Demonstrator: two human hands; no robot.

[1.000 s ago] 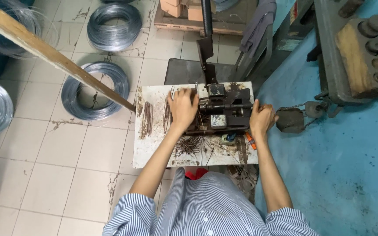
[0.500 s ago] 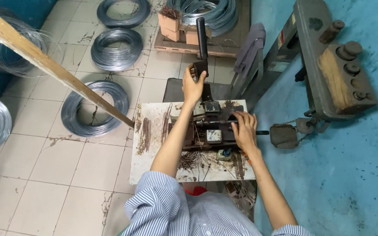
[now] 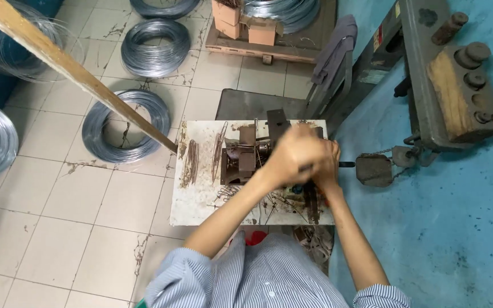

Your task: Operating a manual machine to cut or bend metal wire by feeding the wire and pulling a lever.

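Observation:
A small dark lever press [image 3: 246, 157] stands on a stained white worktop [image 3: 201, 194] in front of me. My left hand [image 3: 292, 155], blurred by motion, is closed around the press's black lever handle [image 3: 304, 169], which is swung down towards me over the press's right side. My right hand [image 3: 330, 162] sits just right of it against the press, and its fingers are partly hidden by the left hand. Bundles of short cut wire pieces [image 3: 191, 162] lie on the worktop to the left of the press. Bent wire bits [image 3: 281, 202] litter the near edge.
Coils of steel wire [image 3: 125, 125] lie on the tiled floor to the left and behind. A wooden beam [image 3: 75, 74] slants down to the worktop's left corner. A heavy grey machine [image 3: 446, 85] stands on the blue floor at right. A pallet with boxes [image 3: 258, 34] is behind.
My left hand went from the press up to the upright lever handle, then pulled it down towards me. My right hand shifted left along the press to sit beside it.

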